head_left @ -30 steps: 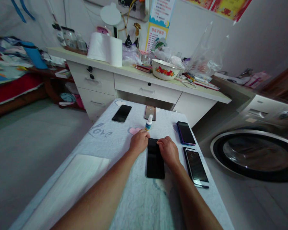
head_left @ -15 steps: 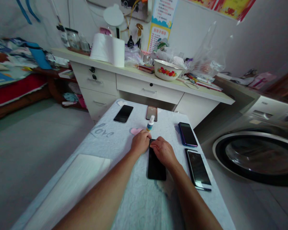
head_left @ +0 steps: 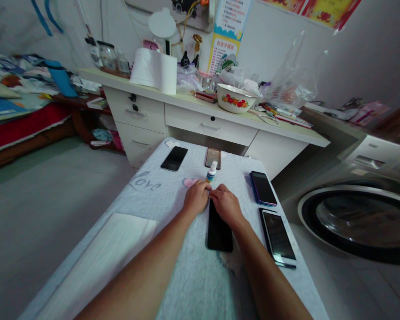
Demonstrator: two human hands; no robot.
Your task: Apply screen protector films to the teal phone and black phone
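A black smartphone [head_left: 220,233] lies face up on the cloth-covered table, its top end hidden by my hands. At its upper left corner, my left hand [head_left: 197,197] is closed, fingers curled against the phone's edge. My right hand [head_left: 226,205] rests over the phone's upper right part, with thumb and fingers pinched together near the top edge. Whatever is in that pinch is too small to make out. The two hands' fingertips nearly meet. Just beyond them stands a small white spray bottle [head_left: 211,172] with a blue and yellow label.
Another black phone [head_left: 174,158] lies far left, and a phone-shaped brownish case [head_left: 214,158] behind the bottle. On the right are a purple-edged phone [head_left: 263,188] and a white phone [head_left: 278,236]. A white board-like sheet [head_left: 100,262] lies at left. A washing machine [head_left: 370,178] stands right.
My right hand has slid slightly up the phone toward its top edge, its pinched fingertips now closer to my left hand. The view has shifted a little; the left hand stays at the corner.
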